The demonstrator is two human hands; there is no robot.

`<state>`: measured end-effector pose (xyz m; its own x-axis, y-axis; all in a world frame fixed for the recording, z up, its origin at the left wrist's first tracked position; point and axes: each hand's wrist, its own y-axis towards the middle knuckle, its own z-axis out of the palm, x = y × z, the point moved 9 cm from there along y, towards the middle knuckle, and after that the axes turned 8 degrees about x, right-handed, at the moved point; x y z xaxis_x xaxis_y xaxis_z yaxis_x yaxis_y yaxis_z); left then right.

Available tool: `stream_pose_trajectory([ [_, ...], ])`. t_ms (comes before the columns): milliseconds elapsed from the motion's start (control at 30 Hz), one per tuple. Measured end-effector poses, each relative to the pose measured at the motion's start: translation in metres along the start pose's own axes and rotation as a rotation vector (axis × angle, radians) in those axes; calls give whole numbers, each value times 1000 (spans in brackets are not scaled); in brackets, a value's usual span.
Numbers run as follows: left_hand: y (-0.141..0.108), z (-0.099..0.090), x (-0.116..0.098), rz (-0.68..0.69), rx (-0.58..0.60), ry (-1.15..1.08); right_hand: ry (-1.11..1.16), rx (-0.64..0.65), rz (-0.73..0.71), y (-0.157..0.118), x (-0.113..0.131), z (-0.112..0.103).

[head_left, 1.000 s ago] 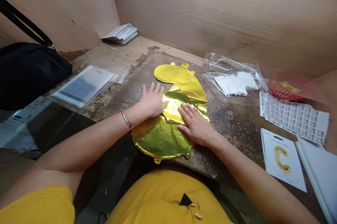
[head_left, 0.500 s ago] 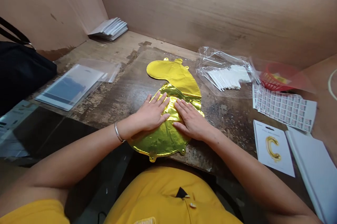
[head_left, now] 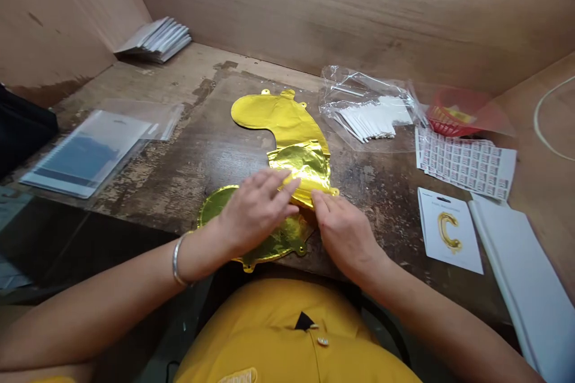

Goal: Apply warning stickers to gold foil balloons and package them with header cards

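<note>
A flat gold foil balloon [head_left: 281,113], curved like a C, lies on the dark wooden table with its middle part folded over. Across the near part rests my left hand [head_left: 258,212], its fingers on top of the fold and its thumb at the fold's lower edge. The fingers are bent closed on the foil. My right hand [head_left: 345,230] pinches the right end of the same fold, thumb and fingers together. The balloon's rounded near end [head_left: 215,203] hangs close to the table's front edge, partly hidden by my left hand.
Clear plastic sleeves [head_left: 90,152] lie on the left, a stack of white packets [head_left: 164,38] behind. A bag of white sticks [head_left: 375,116], a red basket [head_left: 449,122], label sheets [head_left: 467,164], a card with a gold C [head_left: 449,230] and a white folded sheet [head_left: 521,275] lie right.
Both hands lay flat on the foil before; now their fingers have closed on a raised fold in the middle. The near end has shifted left, and the view has turned slightly right.
</note>
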<state>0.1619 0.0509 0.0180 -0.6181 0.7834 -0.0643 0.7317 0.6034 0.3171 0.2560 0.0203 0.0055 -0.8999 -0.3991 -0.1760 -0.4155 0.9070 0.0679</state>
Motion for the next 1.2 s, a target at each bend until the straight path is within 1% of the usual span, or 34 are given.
stream_pose_trajectory([
  [33, -2, 1, -15, 81, 10, -20, -10, 35, 26, -5, 6, -3],
  [67, -6, 6, -27, 150, 45, -39, -1, 71, 31, -10, 13, -4],
  [100, -10, 12, -36, 195, 85, -58, 28, 104, 14, -14, 18, -5],
  [167, -19, 23, -41, 223, 145, -105, 144, 154, -79, -21, 24, -2],
  [200, -24, 25, -40, 219, 150, -133, 223, 168, -136, -25, 23, 0],
  [267, -33, 24, -34, 208, 128, -198, 397, 193, -217, -32, 12, 7],
  [333, -39, 19, -24, 176, 94, -258, 557, 228, -236, -38, -5, 19],
  [400, -42, 16, -13, 120, 69, -308, 677, 251, -222, -42, -18, 30],
  [500, -41, 18, -1, 66, 80, -382, 774, 243, -214, -45, -24, 37],
  [600, -40, 20, 4, 35, 92, -438, 836, 187, -174, -43, -23, 36],
  [667, -39, 20, 6, -7, 102, -439, 866, 113, -105, -39, -26, 34],
  [733, -38, 20, 9, -89, 123, -393, 871, 8, 2, -35, -33, 32],
  [800, -36, 22, 14, -202, 153, -324, 842, -93, 120, -32, -41, 29],
  [867, -33, 24, 19, -296, 187, -274, 775, -128, 215, -28, -45, 29],
  [967, -28, 28, 23, -369, 225, -255, 617, -73, 293, -20, -43, 31],
  [1033, -24, 30, 25, -383, 241, -262, 517, -29, 316, -16, -40, 32],
  [1100, -19, 31, 24, -362, 270, -263, 440, 0, 327, -13, -38, 32],
  [1200, -14, 35, 22, -310, 344, -252, 358, 46, 365, -11, -39, 33],
])
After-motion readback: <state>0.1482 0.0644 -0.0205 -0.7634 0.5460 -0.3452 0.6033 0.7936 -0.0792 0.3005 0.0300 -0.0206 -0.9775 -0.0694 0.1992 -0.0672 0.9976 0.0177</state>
